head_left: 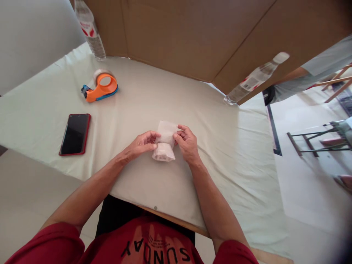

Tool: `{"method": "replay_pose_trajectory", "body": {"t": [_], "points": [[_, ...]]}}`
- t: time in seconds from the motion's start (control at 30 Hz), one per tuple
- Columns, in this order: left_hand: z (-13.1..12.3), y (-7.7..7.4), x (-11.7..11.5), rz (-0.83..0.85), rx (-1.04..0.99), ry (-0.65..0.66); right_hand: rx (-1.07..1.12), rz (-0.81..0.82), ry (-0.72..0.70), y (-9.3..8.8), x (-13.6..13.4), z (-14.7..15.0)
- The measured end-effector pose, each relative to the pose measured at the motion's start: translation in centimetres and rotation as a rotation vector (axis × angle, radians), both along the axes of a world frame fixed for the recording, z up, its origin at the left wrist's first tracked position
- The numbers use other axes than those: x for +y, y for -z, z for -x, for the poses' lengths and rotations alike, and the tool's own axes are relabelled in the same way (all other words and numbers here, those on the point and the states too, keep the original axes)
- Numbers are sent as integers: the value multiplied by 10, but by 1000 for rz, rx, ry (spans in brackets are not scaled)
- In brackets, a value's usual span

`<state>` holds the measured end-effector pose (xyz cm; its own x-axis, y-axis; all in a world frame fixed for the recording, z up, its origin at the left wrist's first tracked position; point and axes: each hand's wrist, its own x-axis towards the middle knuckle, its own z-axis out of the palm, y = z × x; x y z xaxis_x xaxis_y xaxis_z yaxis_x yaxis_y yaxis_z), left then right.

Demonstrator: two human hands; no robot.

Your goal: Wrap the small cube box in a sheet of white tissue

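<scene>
A white, translucent wrapped bundle [163,152] rests on the pale tablecloth near the front edge, with a flat flap of the same wrap [167,131] reaching away from it. My left hand [143,142] pinches the left side where flap and bundle meet. On the right, my right hand [187,142] grips the flap's right edge between thumb and fingers. What lies inside the wrap cannot be made out.
An orange tape dispenser [103,88] and a dark phone in a red case [75,134] lie to the left. Two plastic bottles [92,35] [254,80] stand against a tall cardboard panel [176,33] behind. Beyond it at right is a person's arm [291,75].
</scene>
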<state>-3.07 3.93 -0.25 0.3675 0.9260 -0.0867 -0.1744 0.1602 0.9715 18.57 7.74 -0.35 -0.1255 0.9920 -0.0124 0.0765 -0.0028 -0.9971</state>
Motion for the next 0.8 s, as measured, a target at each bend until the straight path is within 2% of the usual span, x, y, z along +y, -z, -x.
{"method": "replay_pose_trajectory", "body": {"t": [0.07,0.2,0.27,0.37,0.47,0.57,0.67,0.73,0.8], "points": [[-2,4,1,16,-16,0,-38,-36,49,-1,1,-1],[-4,9,2,18,-51,-61,-187,-229,256,-7,-2,-2],[-3,10,3,10,-73,-78,-266,-255,214,-10,-6,0],[-3,10,3,8,-104,-71,-404,-226,60,-12,-14,8],[-3,6,3,9,-127,-56,-482,-240,30,-11,-17,15],[-3,2,4,14,-141,-86,-383,-185,59,-8,-14,14],[-2,1,6,16,-116,-184,-170,-97,139,-6,-7,6],[-1,0,6,-10,-35,-250,-49,-52,182,-3,-2,1],[-1,0,5,-100,140,-332,23,-3,189,-1,0,-1]]}}
